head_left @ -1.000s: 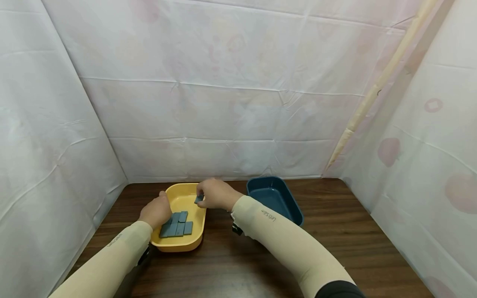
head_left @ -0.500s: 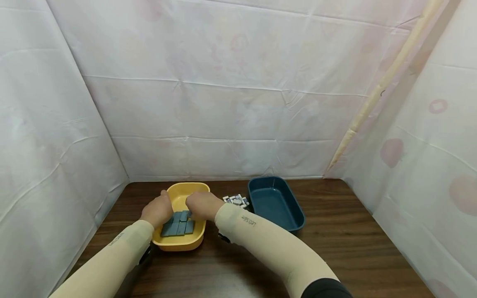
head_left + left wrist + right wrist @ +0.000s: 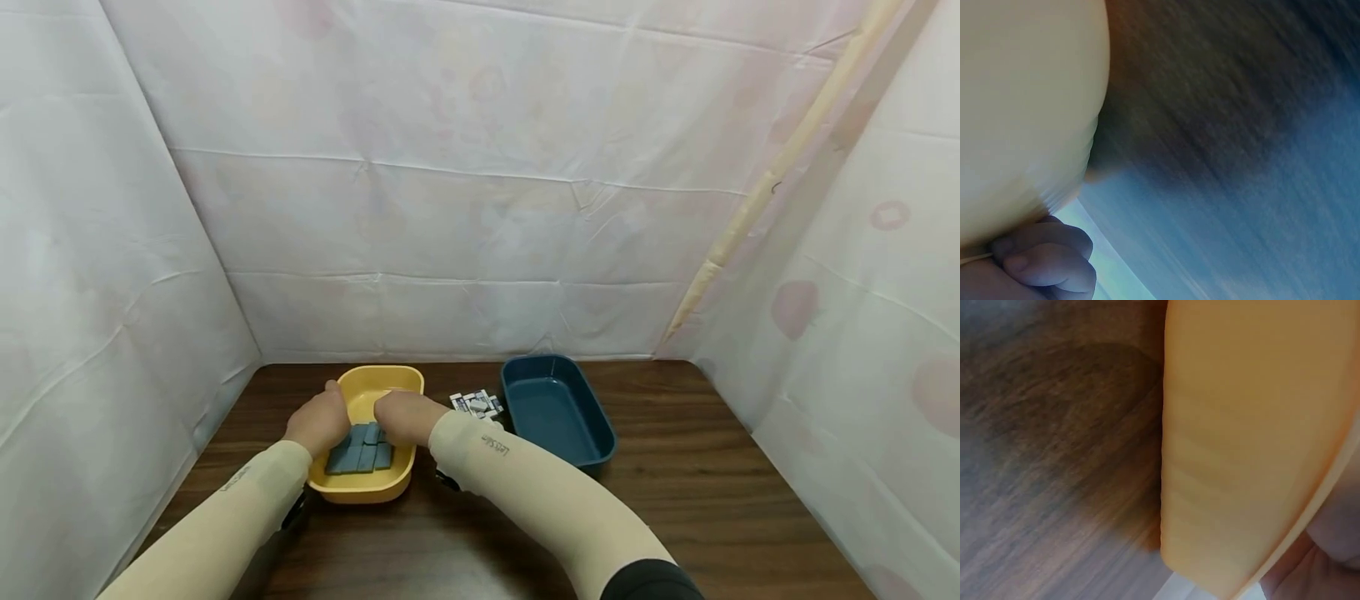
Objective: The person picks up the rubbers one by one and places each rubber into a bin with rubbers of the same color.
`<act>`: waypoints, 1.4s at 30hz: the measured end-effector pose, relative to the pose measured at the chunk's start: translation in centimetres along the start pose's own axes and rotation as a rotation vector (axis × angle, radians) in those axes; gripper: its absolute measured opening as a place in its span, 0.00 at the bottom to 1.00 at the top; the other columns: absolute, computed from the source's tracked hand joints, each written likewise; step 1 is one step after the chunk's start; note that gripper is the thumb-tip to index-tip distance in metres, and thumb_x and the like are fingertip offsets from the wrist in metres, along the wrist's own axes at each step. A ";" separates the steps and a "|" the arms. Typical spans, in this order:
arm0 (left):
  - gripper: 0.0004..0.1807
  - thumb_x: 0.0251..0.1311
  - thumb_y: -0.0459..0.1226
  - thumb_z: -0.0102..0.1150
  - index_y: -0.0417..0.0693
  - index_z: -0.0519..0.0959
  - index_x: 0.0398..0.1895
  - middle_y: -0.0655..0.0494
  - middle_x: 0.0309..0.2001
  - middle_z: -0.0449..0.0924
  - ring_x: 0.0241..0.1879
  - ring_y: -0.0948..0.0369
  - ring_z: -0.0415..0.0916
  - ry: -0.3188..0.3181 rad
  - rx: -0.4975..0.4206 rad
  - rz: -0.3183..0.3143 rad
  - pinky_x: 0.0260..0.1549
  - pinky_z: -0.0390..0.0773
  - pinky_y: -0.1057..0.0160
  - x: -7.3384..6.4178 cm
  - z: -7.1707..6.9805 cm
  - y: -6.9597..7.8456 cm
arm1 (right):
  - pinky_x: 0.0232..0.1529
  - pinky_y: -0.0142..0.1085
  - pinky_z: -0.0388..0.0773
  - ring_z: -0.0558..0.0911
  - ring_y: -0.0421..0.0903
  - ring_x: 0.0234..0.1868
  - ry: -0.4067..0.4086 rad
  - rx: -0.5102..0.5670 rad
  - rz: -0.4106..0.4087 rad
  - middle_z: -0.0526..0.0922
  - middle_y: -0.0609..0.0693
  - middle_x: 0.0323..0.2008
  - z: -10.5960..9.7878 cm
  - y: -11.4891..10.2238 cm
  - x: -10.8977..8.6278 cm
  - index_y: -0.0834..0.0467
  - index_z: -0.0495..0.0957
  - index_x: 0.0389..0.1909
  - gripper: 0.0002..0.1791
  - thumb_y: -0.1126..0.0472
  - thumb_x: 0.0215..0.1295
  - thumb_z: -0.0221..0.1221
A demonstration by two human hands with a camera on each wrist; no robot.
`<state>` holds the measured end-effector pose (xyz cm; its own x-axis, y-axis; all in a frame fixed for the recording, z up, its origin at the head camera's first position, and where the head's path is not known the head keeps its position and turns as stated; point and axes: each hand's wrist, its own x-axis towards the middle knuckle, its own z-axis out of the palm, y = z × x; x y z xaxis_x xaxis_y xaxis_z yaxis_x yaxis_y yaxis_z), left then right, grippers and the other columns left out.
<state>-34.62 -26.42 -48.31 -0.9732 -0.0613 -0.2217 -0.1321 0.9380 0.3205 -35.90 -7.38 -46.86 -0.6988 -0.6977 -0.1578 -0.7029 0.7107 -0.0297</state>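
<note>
My left hand [image 3: 318, 422] grips the left rim of a yellow tray [image 3: 360, 493]; curled fingers [image 3: 1054, 265] show at its edge in the left wrist view. Flat grey-blue tiles [image 3: 365, 458] lie side by side in the near part of the tray. Over the right rim reaches my right hand [image 3: 408, 418], its fingertips down at the upper right of the tiles. A sliver of one tile [image 3: 382, 436] shows at those fingertips, the rest covered by the hand. In the right wrist view the tray's yellow wall [image 3: 1241, 425] hides most of the hand.
A dark blue tray [image 3: 558, 408] stands to the right on the brown wooden table [image 3: 720, 467]. Between the two trays lies a small pile of white pieces with dark markings [image 3: 477, 404], partly behind the right forearm. White sheeting [image 3: 465, 225] walls in the back and sides.
My right hand has carried a tile left and down to the laid tiles, then stayed there. The pile of white pieces has come into sight. My left hand keeps its grip on the rim.
</note>
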 end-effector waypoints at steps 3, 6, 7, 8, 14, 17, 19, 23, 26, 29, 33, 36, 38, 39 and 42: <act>0.36 0.83 0.32 0.47 0.18 0.49 0.83 0.41 0.37 0.86 0.32 0.50 0.82 0.004 0.011 -0.006 0.33 0.83 0.51 0.1 -0.1 -0.1 | 0.37 0.31 0.76 0.77 0.40 0.31 0.012 0.006 -0.008 0.81 0.41 0.29 0.2 -0.2 0.1 0.47 0.80 0.31 0.15 0.63 0.82 0.64; 0.36 0.84 0.32 0.46 0.17 0.49 0.83 0.39 0.40 0.87 0.33 0.50 0.83 0.005 0.019 -0.002 0.34 0.84 0.49 0.3 0.0 -0.3 | 0.36 0.30 0.76 0.77 0.40 0.30 0.019 0.011 -0.009 0.82 0.41 0.29 0.3 -0.5 0.0 0.48 0.81 0.32 0.14 0.64 0.82 0.64; 0.36 0.83 0.32 0.46 0.17 0.49 0.83 0.39 0.40 0.87 0.33 0.49 0.83 0.005 0.020 -0.001 0.34 0.84 0.49 0.3 0.1 -0.3 | 0.36 0.30 0.76 0.77 0.40 0.30 0.020 0.009 -0.011 0.81 0.41 0.28 0.3 -0.6 -0.1 0.48 0.81 0.31 0.15 0.64 0.82 0.64; 0.36 0.83 0.32 0.46 0.17 0.49 0.83 0.39 0.41 0.88 0.33 0.49 0.84 0.006 0.021 -0.001 0.34 0.84 0.49 0.3 0.1 -0.4 | 0.35 0.30 0.76 0.77 0.40 0.29 0.021 0.007 -0.013 0.81 0.41 0.28 0.3 -0.7 -0.2 0.48 0.81 0.31 0.14 0.64 0.82 0.64; 0.34 0.84 0.32 0.46 0.18 0.51 0.82 0.40 0.38 0.87 0.32 0.49 0.83 0.011 0.025 -0.003 0.32 0.84 0.49 0.4 0.4 -0.4 | 0.34 0.32 0.75 0.76 0.40 0.29 0.021 0.069 0.004 0.79 0.42 0.29 -0.8 -0.6 -1.1 0.48 0.81 0.31 0.13 0.62 0.80 0.64; 0.34 0.84 0.33 0.47 0.18 0.52 0.81 0.41 0.38 0.87 0.32 0.49 0.83 0.011 0.024 -0.004 0.32 0.83 0.49 0.5 0.3 -0.4 | 0.36 0.33 0.78 0.79 0.39 0.32 0.049 0.130 0.001 0.86 0.42 0.36 -1.7 0.1 -1.8 0.48 0.88 0.39 0.06 0.60 0.79 0.66; 0.34 0.83 0.33 0.48 0.19 0.52 0.81 0.40 0.38 0.87 0.33 0.49 0.83 0.009 0.025 -0.007 0.33 0.83 0.48 0.6 0.3 -0.5 | 0.42 0.33 0.83 0.85 0.38 0.40 0.082 0.160 -0.015 0.91 0.42 0.46 -2.3 0.9 -2.5 0.49 0.92 0.48 0.06 0.58 0.80 0.67; 0.34 0.82 0.32 0.51 0.19 0.54 0.80 0.39 0.41 0.88 0.35 0.50 0.84 0.008 0.020 -0.013 0.36 0.85 0.46 0.7 0.3 -0.6 | 0.59 0.38 0.88 0.90 0.41 0.59 0.138 0.180 0.000 0.91 0.43 0.64 -3.8 2.8 -4.5 0.49 0.91 0.63 0.16 0.52 0.83 0.67; 0.34 0.82 0.32 0.51 0.19 0.54 0.80 0.39 0.41 0.89 0.34 0.50 0.85 0.012 0.019 -0.006 0.35 0.85 0.47 0.9 0.3 -0.8 | 0.60 0.41 0.88 0.90 0.42 0.58 0.170 0.200 0.054 0.92 0.44 0.63 -4.8 5.1 -6.5 0.48 0.91 0.64 0.16 0.50 0.84 0.66; 0.34 0.81 0.32 0.51 0.18 0.55 0.79 0.39 0.39 0.88 0.32 0.50 0.85 0.019 0.024 0.005 0.32 0.85 0.48 0.9 0.2 -0.9 | 0.57 0.43 0.89 0.91 0.44 0.53 0.208 0.229 0.113 0.93 0.46 0.59 -5.4 8.3 -8.4 0.49 0.91 0.64 0.16 0.49 0.83 0.66; 0.37 0.80 0.32 0.51 0.17 0.52 0.81 0.39 0.39 0.89 0.32 0.49 0.85 0.022 0.036 0.007 0.32 0.85 0.47 1.0 -0.1 -1.1 | 0.56 0.47 0.89 0.91 0.47 0.53 0.217 0.307 0.208 0.93 0.50 0.57 -6.0 12.8 -11.2 0.52 0.90 0.63 0.16 0.51 0.84 0.66; 0.40 0.79 0.32 0.51 0.17 0.49 0.84 0.38 0.40 0.89 0.32 0.49 0.85 0.020 0.039 -0.001 0.33 0.85 0.47 0.9 -0.4 -1.2 | 0.57 0.50 0.89 0.91 0.49 0.53 0.206 0.356 0.267 0.92 0.52 0.57 -6.4 15.9 -13.3 0.55 0.88 0.65 0.17 0.52 0.84 0.65; 0.41 0.78 0.32 0.52 0.18 0.48 0.84 0.38 0.40 0.89 0.33 0.48 0.85 0.013 0.037 -0.008 0.33 0.84 0.46 0.8 -0.5 -1.4 | 0.57 0.51 0.89 0.91 0.50 0.52 0.201 0.377 0.295 0.92 0.54 0.57 -6.4 17.8 -14.5 0.56 0.87 0.66 0.18 0.52 0.85 0.65; 0.42 0.78 0.33 0.52 0.18 0.48 0.85 0.38 0.40 0.89 0.33 0.48 0.84 0.009 0.037 -0.012 0.34 0.84 0.46 0.8 -0.6 -1.5 | 0.57 0.51 0.89 0.91 0.50 0.52 0.199 0.382 0.305 0.92 0.55 0.57 -6.4 18.7 -15.1 0.58 0.87 0.67 0.19 0.53 0.85 0.64; 0.43 0.79 0.33 0.52 0.19 0.46 0.86 0.38 0.41 0.88 0.34 0.48 0.84 -0.006 0.037 -0.018 0.34 0.84 0.46 0.9 -1.0 -1.8 | 0.55 0.51 0.89 0.91 0.50 0.49 0.196 0.395 0.337 0.92 0.57 0.56 -6.3 21.2 -16.5 0.61 0.86 0.67 0.20 0.53 0.85 0.65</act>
<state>-35.43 -28.47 -48.18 -0.9697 -0.0760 -0.2322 -0.1419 0.9488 0.2822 -40.09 18.62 -38.64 -0.9145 -0.4028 -0.0370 -0.3594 0.8511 -0.3827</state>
